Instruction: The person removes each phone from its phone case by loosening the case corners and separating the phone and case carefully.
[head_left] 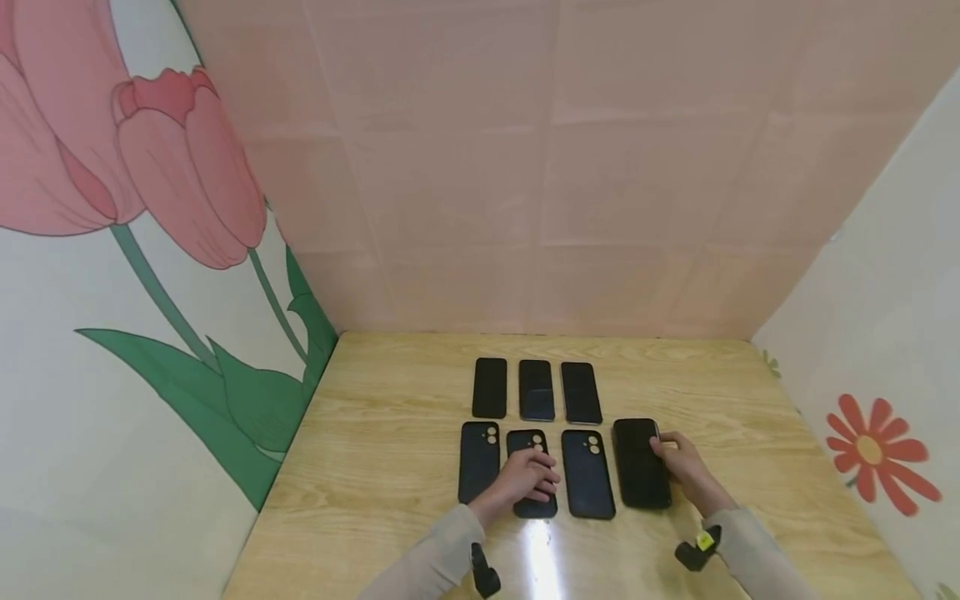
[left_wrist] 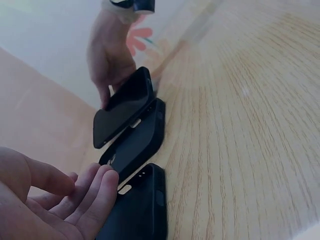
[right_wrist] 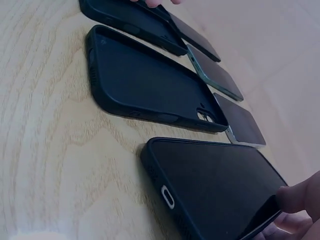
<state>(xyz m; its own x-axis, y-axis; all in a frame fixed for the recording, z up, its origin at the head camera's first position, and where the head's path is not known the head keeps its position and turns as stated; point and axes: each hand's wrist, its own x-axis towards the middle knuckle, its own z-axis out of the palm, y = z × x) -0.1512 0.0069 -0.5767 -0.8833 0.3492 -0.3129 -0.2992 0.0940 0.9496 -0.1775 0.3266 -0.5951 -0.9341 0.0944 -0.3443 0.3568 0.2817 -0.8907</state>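
Observation:
At the right end of the front row lies a smartphone in a black case, dark screen up. My right hand pinches its right edge, thumb on the screen side and fingers lower down at the edge. In the right wrist view a charging-port opening shows at the near end. My left hand, fingers loosely bent and holding nothing, hovers over the second black phone case, partly hiding it. Between the hands lies another empty phone case, inner side up, with camera cutouts.
One more empty case lies at the left end of the front row. Behind the cases, three bare phones lie in a row, screens up. The wooden table meets a pink back wall and side walls with painted flowers.

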